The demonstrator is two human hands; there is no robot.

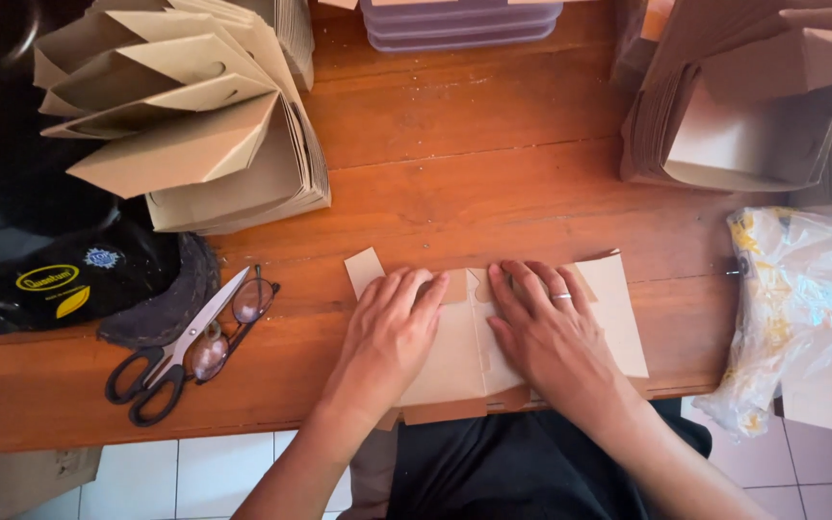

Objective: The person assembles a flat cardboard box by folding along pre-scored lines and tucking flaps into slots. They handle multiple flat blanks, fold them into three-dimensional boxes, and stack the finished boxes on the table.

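Observation:
A flat brown cardboard box blank [618, 308] lies at the near edge of the wooden table [455, 183]. Both my hands press flat on it, palms down. My left hand [392, 332] covers its left part, fingers spread toward a small flap [363, 270] sticking up at the top left. My right hand [546, 332], with a ring on one finger, rests on the middle, beside a fold line. The blank's right panel shows past my right hand.
A stack of folded cardboard boxes [195, 125] stands at the back left, more folded boxes [724, 116] at the back right. Black-handled scissors [175, 356] and glasses [233, 323] lie at the left. A dark bag [50, 260], plastic wrap [801, 308] and purple trays [459, 24] surround.

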